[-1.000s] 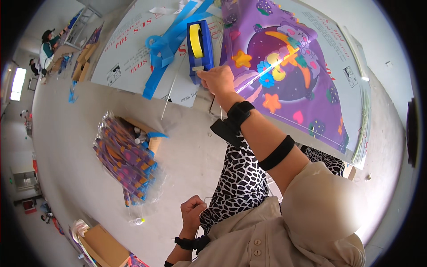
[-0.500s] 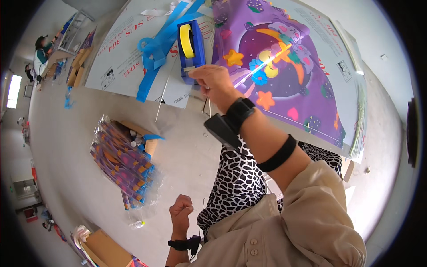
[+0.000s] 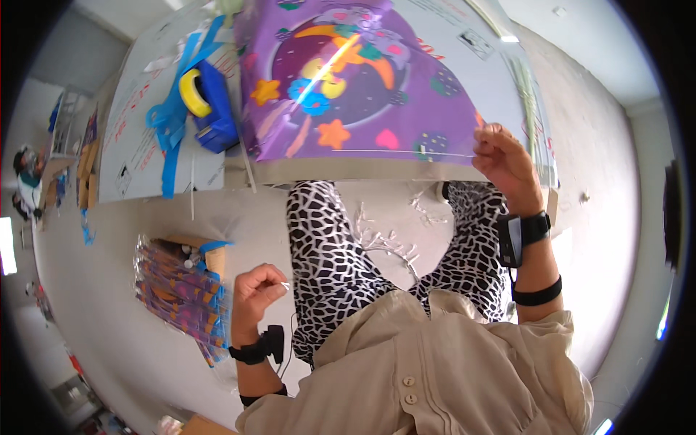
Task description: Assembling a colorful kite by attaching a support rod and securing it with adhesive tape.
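Far L, bkgd: a co-worker in a white-and-green top (image 3: 29,181), blurred, nr a metal frame. Then the bench (image 3: 134,145), topped w/ pale grey board bearing red print. Twisted bright blue ribbon strips (image 3: 172,130) lie toward its left end, one tail reaching the front edge. On the floor below: a pile of purple printed packs in clear plastic wrap (image 3: 177,297), beside a brown cardboard box (image 3: 215,259).

Back on the bench, L of centre nr the front edge: a blue plastic tape dispenser (image 3: 220,116) w/ a yellow tape roll (image 3: 191,93).

The hands are well apart. The left hand (image 3: 254,297), in front of the bench's front edge, pinches a small white piece (image 3: 286,286) btwn thumb & fingers.

A glossy purple plastic sheet w/ moon, stars & hearts (image 3: 420,134) covers the bench's middle, its lower border along the front edge. White scraps (image 3: 388,243) lie on the floor btwn the person's black-and-white patterned trouser legs (image 3: 330,239).

The right hand (image 3: 504,159), fingers curled, is at the sheet's front right corner; can't tell if it grips. Thin pale green strips (image 3: 531,109) run along the bench's right edge.
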`<action>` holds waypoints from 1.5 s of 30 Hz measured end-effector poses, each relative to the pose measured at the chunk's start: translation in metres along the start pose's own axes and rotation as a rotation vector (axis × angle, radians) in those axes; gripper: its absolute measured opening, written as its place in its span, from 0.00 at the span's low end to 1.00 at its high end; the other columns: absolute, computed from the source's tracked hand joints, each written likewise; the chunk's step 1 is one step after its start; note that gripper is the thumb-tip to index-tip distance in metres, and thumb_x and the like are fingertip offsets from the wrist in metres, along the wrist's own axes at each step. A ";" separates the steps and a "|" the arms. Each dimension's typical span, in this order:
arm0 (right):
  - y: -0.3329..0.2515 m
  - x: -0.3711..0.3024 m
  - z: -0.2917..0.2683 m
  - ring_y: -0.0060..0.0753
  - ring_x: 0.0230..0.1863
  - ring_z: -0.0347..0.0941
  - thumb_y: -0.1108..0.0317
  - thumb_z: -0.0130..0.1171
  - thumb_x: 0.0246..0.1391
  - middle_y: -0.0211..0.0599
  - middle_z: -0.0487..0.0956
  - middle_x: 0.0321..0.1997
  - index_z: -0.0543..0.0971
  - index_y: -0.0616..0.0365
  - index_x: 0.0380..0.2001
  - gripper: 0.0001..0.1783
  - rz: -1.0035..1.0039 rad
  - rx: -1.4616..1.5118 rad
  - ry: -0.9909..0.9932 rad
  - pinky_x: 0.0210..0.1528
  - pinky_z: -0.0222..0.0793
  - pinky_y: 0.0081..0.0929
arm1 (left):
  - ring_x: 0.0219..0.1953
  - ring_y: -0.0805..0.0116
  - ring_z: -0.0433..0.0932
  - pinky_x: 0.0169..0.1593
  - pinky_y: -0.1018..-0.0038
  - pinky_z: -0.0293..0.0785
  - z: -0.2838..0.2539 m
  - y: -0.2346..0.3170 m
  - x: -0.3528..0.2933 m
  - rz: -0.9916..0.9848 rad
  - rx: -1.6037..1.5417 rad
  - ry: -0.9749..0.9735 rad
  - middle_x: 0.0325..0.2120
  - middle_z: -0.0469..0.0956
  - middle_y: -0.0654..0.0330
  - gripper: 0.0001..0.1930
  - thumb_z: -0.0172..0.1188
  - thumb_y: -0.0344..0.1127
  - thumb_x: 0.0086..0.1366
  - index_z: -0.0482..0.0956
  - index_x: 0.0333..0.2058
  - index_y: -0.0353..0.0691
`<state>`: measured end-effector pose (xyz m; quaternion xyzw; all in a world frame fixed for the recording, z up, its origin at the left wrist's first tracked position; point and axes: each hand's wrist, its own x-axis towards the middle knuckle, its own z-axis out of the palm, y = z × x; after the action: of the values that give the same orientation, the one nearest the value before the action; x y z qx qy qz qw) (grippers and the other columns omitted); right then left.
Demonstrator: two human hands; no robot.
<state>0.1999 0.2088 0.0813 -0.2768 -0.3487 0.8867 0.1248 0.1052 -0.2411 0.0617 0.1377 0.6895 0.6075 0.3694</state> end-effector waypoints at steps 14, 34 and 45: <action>0.011 -0.037 -0.129 0.12 0.18 0.61 0.76 0.62 0.46 0.22 0.70 0.17 0.77 0.60 0.23 0.03 -0.189 -0.343 0.373 0.19 0.55 0.13 | 0.24 0.85 0.66 0.29 0.87 0.61 0.034 0.062 0.127 -0.066 0.331 -0.030 0.23 0.72 0.69 0.06 0.59 0.22 0.53 0.77 0.32 0.31; 0.027 0.023 -0.151 0.18 0.17 0.67 0.71 0.62 0.39 0.33 0.74 0.13 0.79 0.64 0.21 0.07 -0.447 -0.996 0.742 0.23 0.65 0.21 | 0.22 0.84 0.59 0.26 0.86 0.55 0.047 0.028 0.213 0.000 0.325 0.065 0.21 0.66 0.71 0.06 0.55 0.31 0.62 0.71 0.27 0.38; 0.032 0.024 -0.143 0.34 0.21 0.73 0.67 0.61 0.40 0.39 0.75 0.17 0.79 0.61 0.22 0.08 -0.446 -1.131 0.845 0.28 0.68 0.29 | 0.20 0.84 0.60 0.24 0.86 0.56 0.051 0.017 0.218 -0.020 0.300 0.104 0.21 0.68 0.70 0.04 0.56 0.30 0.61 0.73 0.28 0.37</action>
<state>0.2622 0.2741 -0.0362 -0.5391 -0.7224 0.3431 0.2641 -0.0150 -0.0602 0.0034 0.1528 0.7922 0.5003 0.3143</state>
